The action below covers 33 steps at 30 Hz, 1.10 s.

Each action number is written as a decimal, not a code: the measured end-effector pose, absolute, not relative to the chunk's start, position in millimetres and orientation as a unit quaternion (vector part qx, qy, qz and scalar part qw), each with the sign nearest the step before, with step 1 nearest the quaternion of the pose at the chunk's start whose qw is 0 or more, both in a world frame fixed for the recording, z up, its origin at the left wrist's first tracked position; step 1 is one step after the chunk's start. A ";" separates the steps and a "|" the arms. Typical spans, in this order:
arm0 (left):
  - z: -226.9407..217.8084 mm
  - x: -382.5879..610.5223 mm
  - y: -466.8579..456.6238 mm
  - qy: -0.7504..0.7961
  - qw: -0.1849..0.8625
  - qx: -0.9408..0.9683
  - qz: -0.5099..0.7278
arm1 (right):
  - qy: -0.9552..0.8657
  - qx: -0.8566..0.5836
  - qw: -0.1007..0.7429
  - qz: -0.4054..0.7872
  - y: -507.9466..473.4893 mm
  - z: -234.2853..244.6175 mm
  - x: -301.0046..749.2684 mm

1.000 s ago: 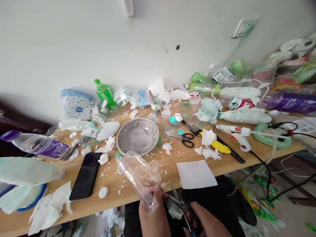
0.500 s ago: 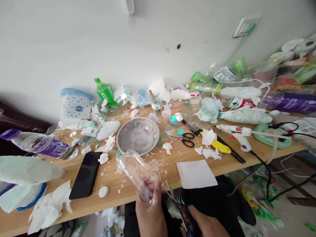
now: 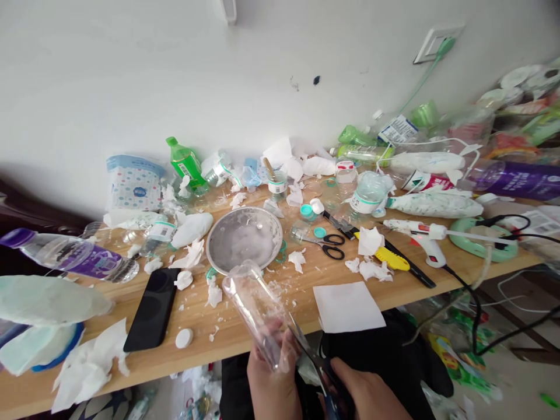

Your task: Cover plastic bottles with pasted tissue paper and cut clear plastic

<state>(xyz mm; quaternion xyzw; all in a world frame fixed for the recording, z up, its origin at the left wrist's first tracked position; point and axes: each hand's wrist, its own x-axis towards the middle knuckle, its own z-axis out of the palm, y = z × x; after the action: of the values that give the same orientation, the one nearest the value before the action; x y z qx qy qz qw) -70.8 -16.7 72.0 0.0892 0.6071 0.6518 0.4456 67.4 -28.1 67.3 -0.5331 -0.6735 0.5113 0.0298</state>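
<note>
Left hand point(image 3: 271, 385) grasps the clear bottle point(image 3: 256, 312); right hand point(image 3: 371, 394) clenches scissors point(image 3: 312, 359), seemingly mid-cut, bottle not yet severed.

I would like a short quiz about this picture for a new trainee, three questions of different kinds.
1. True or false: the left hand holds a clear plastic bottle.
2. Which tool is in the right hand? A) glue gun B) scissors C) yellow knife
3. What flat dark thing lies on the wooden table, left of the metal bowl?

Key: 1 true; 2 B, the scissors; 3 a black phone.
</note>
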 end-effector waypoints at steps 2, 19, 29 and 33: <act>71.4 -68.4 -15.2 0.608 0.433 0.099 0.658 | -0.681 -0.537 0.025 0.497 -25.2 70.2 67.4; 78.9 -68.6 -13.3 0.602 0.466 0.106 0.639 | -0.681 -0.545 0.025 0.489 -22.6 72.2 80.2; 84.0 -67.4 -10.5 0.558 0.494 0.050 0.665 | -0.683 -0.550 -0.003 0.481 -26.6 70.4 76.1; 80.1 -69.0 -12.7 0.552 0.520 0.031 0.650 | -0.685 -0.565 -0.009 0.460 -26.4 70.5 74.0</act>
<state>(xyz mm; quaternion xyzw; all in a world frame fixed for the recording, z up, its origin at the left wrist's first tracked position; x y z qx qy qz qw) -69.0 -12.7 80.1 0.0308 0.5524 0.6504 0.5204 74.0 -26.4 70.5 -0.5647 -0.6851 0.4602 -0.0094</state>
